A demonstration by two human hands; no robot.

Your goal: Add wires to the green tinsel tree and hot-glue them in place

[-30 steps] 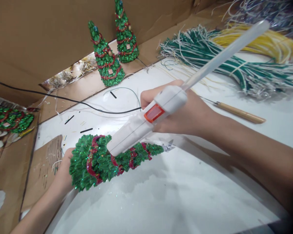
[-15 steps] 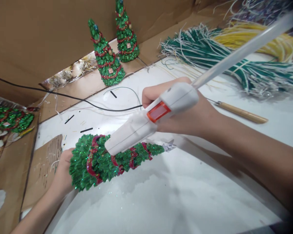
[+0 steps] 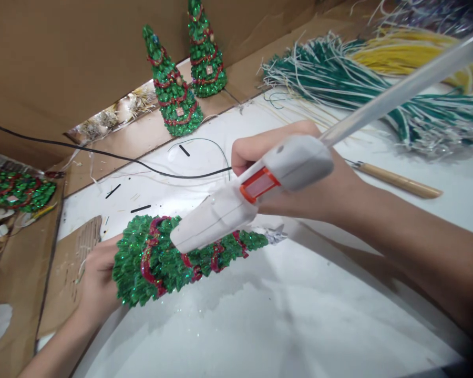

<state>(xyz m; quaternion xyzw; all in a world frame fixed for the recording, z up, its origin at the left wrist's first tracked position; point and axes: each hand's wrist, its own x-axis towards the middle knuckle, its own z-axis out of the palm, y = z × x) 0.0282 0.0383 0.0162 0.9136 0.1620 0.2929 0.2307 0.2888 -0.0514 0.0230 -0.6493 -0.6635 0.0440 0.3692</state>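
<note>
A glittery green Christmas tree figurine (image 3: 136,262) with red garlands lies tilted on its side, its tip pointing right. My left hand (image 3: 100,275) grips it at the base, the fingers partly hidden behind it. My right hand (image 3: 299,205) is wrapped round a white hot glue gun (image 3: 216,218) with an orange-rimmed window. A clear glue stick (image 3: 402,86) sticks out of its rear end. The gun's nozzle end is over the tree's side; whether it touches is hidden.
Two more decorated trees (image 3: 173,89) stand at the back, and another tree (image 3: 19,189) lies at the left. Green and white wire bundles (image 3: 339,79) and yellow strands (image 3: 410,52) lie at the right. A wooden-handled tool (image 3: 400,179) rests near my right forearm. A black cord (image 3: 142,163) crosses the table.
My left hand has shifted slightly and shows more of its back beside the tree's base. The glue gun stays over the tree, with hardly any movement.
</note>
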